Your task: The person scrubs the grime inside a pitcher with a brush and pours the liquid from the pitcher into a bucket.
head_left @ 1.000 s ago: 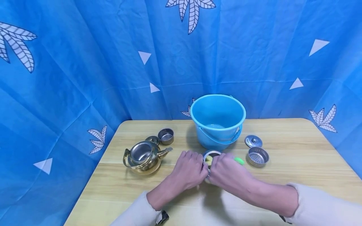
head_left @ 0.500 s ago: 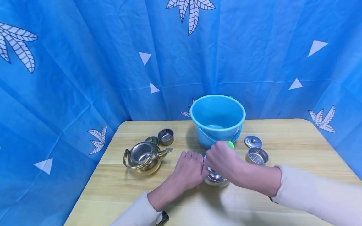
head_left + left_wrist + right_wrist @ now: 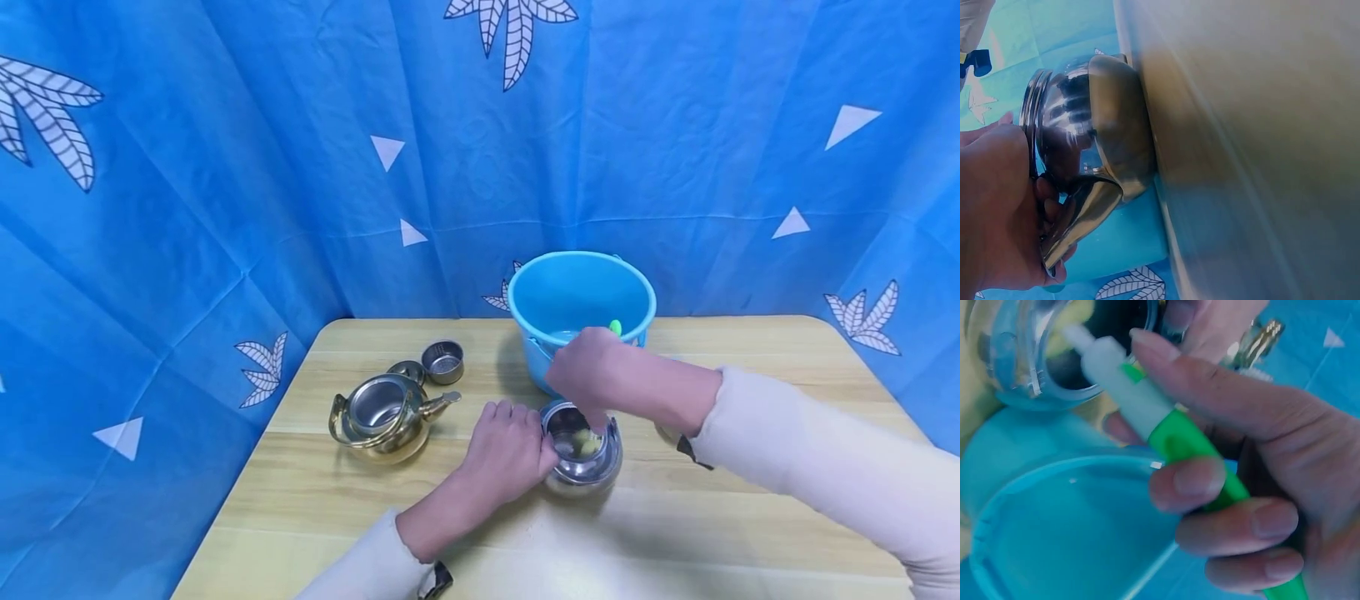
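A small shiny silver teapot (image 3: 588,481) stands lidless on the table, and my left hand (image 3: 501,450) grips it at the spout. In the left wrist view the fingers wrap the spout (image 3: 1085,215), close to the pot's ringed rim. My right hand (image 3: 592,371) is above the pot's mouth, fingers curled round the green and white handle of a sponge brush (image 3: 1191,447). The brush's yellow head (image 3: 589,442) is inside the pot. Only the green handle end shows above the right hand in the head view.
Directly behind the pot stands a light blue bucket (image 3: 534,358). To the left are a gold teapot (image 3: 401,446), its lid (image 3: 409,369) and a metal strainer cup (image 3: 442,363). My right sleeve (image 3: 780,442) hides most of the things at the right.
My right hand has risen and moved toward the bucket, the brush handle turning more upright. The pot's mouth and the yellow head now show. My left hand stays at the spout.
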A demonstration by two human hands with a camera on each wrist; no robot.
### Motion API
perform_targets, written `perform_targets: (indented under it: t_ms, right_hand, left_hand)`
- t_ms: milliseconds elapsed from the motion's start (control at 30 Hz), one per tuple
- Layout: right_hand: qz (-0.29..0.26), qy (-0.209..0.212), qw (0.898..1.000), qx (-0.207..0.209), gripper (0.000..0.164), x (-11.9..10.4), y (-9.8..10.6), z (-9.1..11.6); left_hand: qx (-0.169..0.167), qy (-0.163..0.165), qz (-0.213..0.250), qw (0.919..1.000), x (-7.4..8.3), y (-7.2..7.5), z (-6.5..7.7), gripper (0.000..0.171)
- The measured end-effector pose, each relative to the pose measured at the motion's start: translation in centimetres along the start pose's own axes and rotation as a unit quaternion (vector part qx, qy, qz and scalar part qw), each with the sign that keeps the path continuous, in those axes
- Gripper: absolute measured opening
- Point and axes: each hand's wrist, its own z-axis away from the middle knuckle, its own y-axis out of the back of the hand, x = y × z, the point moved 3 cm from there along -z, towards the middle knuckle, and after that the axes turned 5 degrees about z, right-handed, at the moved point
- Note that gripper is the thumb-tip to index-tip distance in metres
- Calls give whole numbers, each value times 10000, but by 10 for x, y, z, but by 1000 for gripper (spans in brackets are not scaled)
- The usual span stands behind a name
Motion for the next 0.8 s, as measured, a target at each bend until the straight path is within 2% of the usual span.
perform_targets:
  t_ms: [133, 267, 433, 633, 800]
  right_hand:
    - [-769, 68, 9970, -31, 45, 10, -12, 3]
    - [-1188, 188, 9923, 295, 29, 12, -26, 14]
    - [-1486, 191, 9858, 762, 22, 8, -41, 30]
    - [-1394, 192, 9761, 1657, 18, -1, -55, 39]
    - [-948, 146, 9591, 2664, 18, -10, -65, 44]
  left_hand:
    - [-165, 19, -24, 9999, 1, 0, 0, 33]
    - [-225, 7, 39, 9997, 2, 0, -1, 32]
    - [-543, 73, 196, 9983, 2, 0, -3, 31]
    - [-882, 126, 276, 9956, 1, -1, -4, 32]
    - [-942, 116, 339, 9949, 0, 0, -4, 33]
